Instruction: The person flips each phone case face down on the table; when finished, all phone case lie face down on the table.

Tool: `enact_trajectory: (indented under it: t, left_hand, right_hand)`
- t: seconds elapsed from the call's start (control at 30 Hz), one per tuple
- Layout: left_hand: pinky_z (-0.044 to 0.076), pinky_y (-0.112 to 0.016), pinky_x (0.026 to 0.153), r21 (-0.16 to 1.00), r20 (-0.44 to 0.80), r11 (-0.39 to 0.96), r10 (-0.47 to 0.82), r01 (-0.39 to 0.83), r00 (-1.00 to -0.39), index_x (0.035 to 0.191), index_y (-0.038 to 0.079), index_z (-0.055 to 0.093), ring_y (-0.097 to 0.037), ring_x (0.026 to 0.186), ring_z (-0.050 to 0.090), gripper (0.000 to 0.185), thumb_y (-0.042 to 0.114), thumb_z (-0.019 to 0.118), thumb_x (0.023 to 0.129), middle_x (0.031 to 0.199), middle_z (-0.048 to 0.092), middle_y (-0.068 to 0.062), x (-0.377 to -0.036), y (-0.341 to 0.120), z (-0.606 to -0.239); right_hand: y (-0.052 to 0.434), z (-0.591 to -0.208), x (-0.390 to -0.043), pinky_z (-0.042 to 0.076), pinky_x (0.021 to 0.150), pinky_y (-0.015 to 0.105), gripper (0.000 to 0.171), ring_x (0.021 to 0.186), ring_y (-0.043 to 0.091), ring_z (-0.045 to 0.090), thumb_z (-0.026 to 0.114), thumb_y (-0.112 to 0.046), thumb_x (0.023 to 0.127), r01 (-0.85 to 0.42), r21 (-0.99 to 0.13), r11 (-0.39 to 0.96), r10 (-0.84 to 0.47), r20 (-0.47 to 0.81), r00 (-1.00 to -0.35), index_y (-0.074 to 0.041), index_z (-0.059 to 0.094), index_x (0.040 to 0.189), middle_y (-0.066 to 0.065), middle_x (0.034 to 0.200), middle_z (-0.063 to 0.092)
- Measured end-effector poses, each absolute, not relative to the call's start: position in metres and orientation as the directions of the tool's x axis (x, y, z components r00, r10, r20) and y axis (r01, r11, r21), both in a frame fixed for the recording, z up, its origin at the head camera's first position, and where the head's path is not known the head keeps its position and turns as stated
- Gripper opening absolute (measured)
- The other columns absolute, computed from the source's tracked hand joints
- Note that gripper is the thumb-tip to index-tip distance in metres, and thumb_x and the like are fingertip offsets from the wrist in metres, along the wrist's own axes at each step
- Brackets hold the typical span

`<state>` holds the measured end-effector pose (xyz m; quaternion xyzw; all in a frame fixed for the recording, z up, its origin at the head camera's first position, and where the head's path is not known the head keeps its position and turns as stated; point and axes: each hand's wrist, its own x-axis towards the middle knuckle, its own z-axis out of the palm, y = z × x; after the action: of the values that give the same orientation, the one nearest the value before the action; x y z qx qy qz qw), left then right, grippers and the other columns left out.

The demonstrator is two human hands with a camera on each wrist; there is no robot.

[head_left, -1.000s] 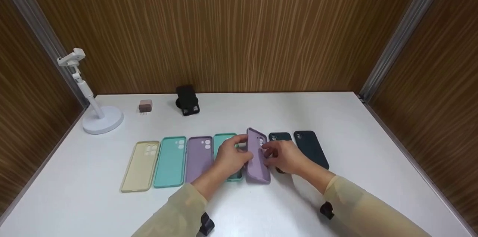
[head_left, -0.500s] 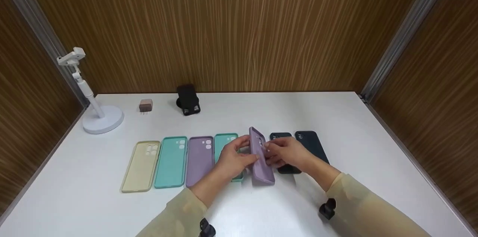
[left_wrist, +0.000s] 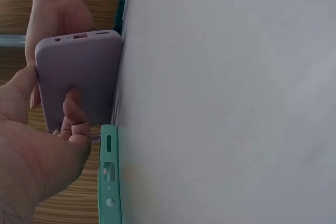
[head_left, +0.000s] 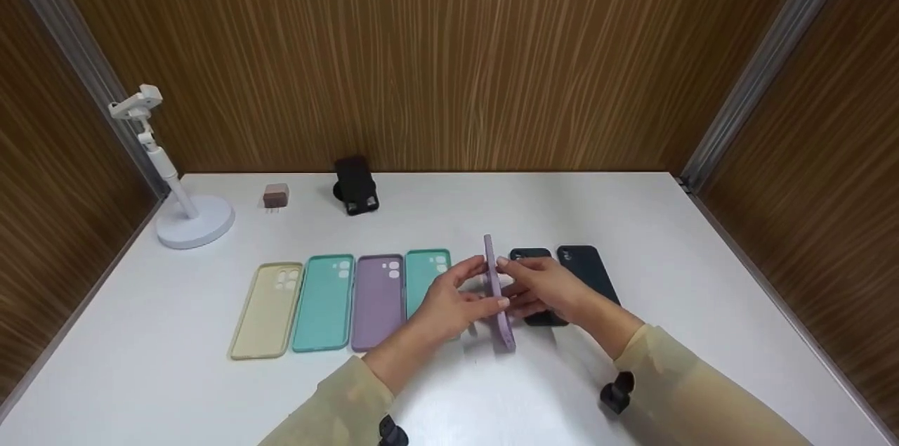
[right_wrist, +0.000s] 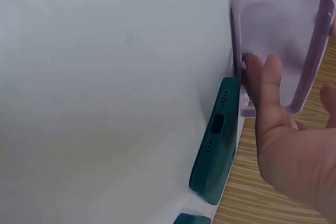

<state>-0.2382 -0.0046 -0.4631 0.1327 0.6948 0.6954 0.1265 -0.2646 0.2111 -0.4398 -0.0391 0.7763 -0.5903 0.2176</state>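
Observation:
In the head view, a light purple phone case (head_left: 494,283) stands nearly edge-on between both hands. My left hand (head_left: 446,305) holds it, one finger against its smooth back and another at its upper edge. From the other side, my right hand (head_left: 551,286) grips the case, its fingers reaching into the hollow in the right wrist view. Left of it lie a teal case (head_left: 425,277) with its lower part hidden by my left hand, a purple case (head_left: 377,302), another teal case (head_left: 322,305) and a cream case (head_left: 263,316). A dark case (head_left: 546,319) lies partly under my right hand.
Another dark case (head_left: 588,274) lies at the right end of the row. Farther back on the white table are a black phone-shaped item (head_left: 357,186), a small pinkish charger plug (head_left: 276,196) and a white stand (head_left: 197,221). Wood-grain panels enclose the table.
Between the hands, the light purple case has turned from showing its inside to nearly edge-on and shifted slightly right. My left hand has moved right with it; the row stays in place.

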Motion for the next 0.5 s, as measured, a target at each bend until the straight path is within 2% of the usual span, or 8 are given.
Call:
enact_trajectory:
  t: [0.13, 0.33, 0.5]
  left_hand:
    - [0.059, -0.029, 0.079, 0.999, -0.015, 0.053, 0.362, 0.004, -0.932, 0.161, 0.015, 0.047, -0.019, 0.095, 0.072, 0.082, 0.019, 0.088, 0.090, 0.158, 0.052, -0.008, -0.2365, -0.0034, -0.4619]
    - [0.058, -0.033, 0.085, 0.995, -0.044, 0.095, 0.379, -0.008, -0.925, 0.162, 0.016, 0.045, -0.018, 0.103, 0.068, 0.086, 0.028, 0.090, 0.089, 0.160, 0.050, -0.007, -0.2352, -0.0039, -0.4622]
    - [0.060, -0.038, 0.078, 0.991, -0.073, 0.130, 0.397, -0.023, -0.915, 0.162, 0.020, 0.045, -0.017, 0.103, 0.069, 0.089, 0.035, 0.090, 0.087, 0.160, 0.049, -0.006, -0.2343, -0.0052, -0.4627]
  right_hand:
    - [0.2129, -0.4404, -0.2638, 0.061, 0.092, 0.045, 0.067, 0.105, 0.033, 0.076, 0.068, -0.041, 0.105, 0.189, -0.948, 0.258, -0.379, -0.279, -0.882, 0.006, 0.051, 0.150, 0.024, 0.120, 0.073]
    - [0.2159, -0.4411, -0.2639, 0.061, 0.093, 0.046, 0.062, 0.106, 0.032, 0.075, 0.069, -0.034, 0.105, 0.195, -0.957, 0.216, -0.420, -0.271, -0.866, 0.005, 0.052, 0.151, 0.025, 0.124, 0.071]
    - [0.2157, -0.4401, -0.2653, 0.062, 0.089, 0.044, 0.054, 0.099, 0.030, 0.076, 0.069, -0.030, 0.105, 0.187, -0.961, 0.205, -0.438, -0.261, -0.860, 0.001, 0.057, 0.148, 0.026, 0.121, 0.071]
